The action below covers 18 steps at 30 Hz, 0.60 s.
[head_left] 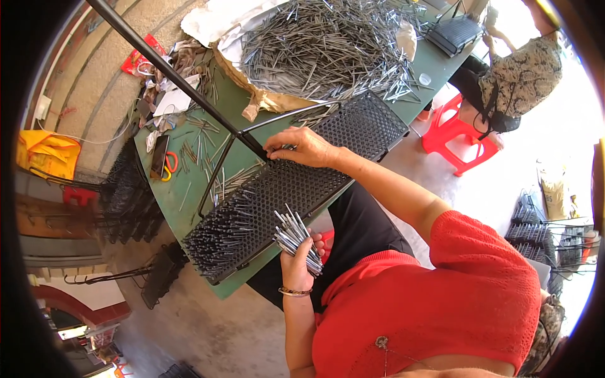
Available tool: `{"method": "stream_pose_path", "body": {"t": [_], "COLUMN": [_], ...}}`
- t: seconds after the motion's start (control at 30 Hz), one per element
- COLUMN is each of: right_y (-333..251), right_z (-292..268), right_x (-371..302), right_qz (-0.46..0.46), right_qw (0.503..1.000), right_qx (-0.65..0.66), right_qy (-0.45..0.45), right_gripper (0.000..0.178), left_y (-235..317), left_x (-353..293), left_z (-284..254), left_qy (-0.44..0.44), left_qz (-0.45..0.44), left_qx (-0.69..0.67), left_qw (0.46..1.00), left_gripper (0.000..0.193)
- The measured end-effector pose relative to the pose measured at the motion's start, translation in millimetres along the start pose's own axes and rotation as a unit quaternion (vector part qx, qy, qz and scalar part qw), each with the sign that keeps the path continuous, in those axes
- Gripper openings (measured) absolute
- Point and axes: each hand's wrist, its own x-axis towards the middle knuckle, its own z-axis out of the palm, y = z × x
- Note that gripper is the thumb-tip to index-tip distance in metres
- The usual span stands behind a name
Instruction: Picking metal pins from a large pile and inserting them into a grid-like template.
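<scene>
My left hand [297,261] is closed around a bundle of thin grey metal rods [292,234], which fan out above and below the fingers. It is held in front of the near edge of a long black perforated rack [277,183]. My right hand [299,148] is over the far side of this rack, beside the foot of a black metal post [189,91]. Its fingers are drawn together, and whatever they pinch is hidden. Many rods stand packed in the holes at the rack's left end [217,236]; the middle and right holes show no rods.
A large heap of loose rods [328,47] covers the far part of the green table [183,205]. Orange-handled scissors [169,167] and a phone [159,154] lie at its left edge. A red stool [457,142] and another person [520,75] are at the right. More black racks [123,195] hang at left.
</scene>
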Motion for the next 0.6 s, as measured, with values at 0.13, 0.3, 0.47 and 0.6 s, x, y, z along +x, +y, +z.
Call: {"method": "stream_pose_path", "body": {"t": [0.13, 0.3, 0.47, 0.6], "right_y": [-7, 7, -9, -55], "right_z": [2, 8, 12, -2], "right_x": [-7, -14, -12, -31], "right_qz": [-0.017, -0.055, -0.097, 0.017], "right_qw": [0.998, 0.994, 0.988, 0.997], "right_qx": [-0.053, -0.093, -0.116, -0.062], "right_qy": [-0.014, -0.01, 0.012, 0.036], "right_gripper": [0.027, 0.023, 0.022, 0.021], "left_y": [1, -3, -2, -3], "left_x": [-2, -1, -7, -7], "left_z": [1, 4, 12, 13], "left_qy": [-0.001, -0.007, -0.006, -0.002], "left_qz": [0.008, 0.006, 0.007, 0.012], "left_qx": [0.007, 0.005, -0.009, -0.038], "left_qw": [1.0, 1.0, 1.0, 0.999], "left_gripper": [0.024, 0.023, 0.023, 0.026]}}
